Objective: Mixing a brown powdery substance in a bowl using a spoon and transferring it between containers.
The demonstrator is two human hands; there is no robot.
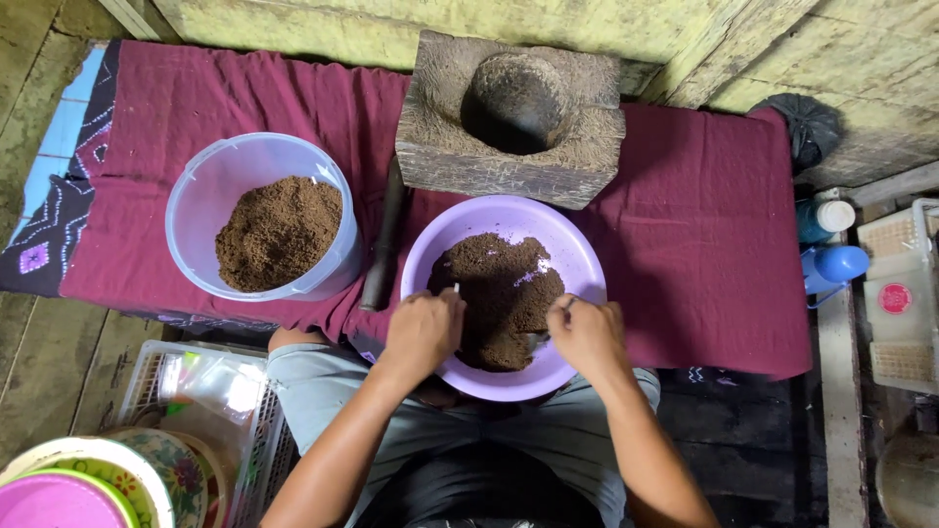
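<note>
Behind the purple basin: a heavy wooden mortar (511, 117) sits on the maroon cloth (704, 225), its round hollow dark, its front edge just beside the basin's far rim.
Left of the basin: a dark pestle (383, 240) lies on the cloth, wedged between the basin and a clear plastic tub (256, 215) part-filled with the same brown powder.
Right of the basin: well apart, off the cloth, two blue bottles (829, 240) and a white wire rack (900, 303).
Below-left of the basin: a white crate (186, 391) with plastic bags, and patterned bowls (108, 479) stacked at the corner.
Purple basin (504, 293): round, shallow, resting at the cloth's near edge against the person's knees.
Brown powder (494, 293): a coarse, dark, crumbly mound across the basin's middle, bare purple showing round it.
Left hand (423, 330): curled nearly closed, fingers pinching something small and pale at the powder's edge.
Right hand (585, 332): curled too, over the basin's near right rim, apparently gripping a metal spoon (533, 340) whose bowl shows in the powder.
</note>
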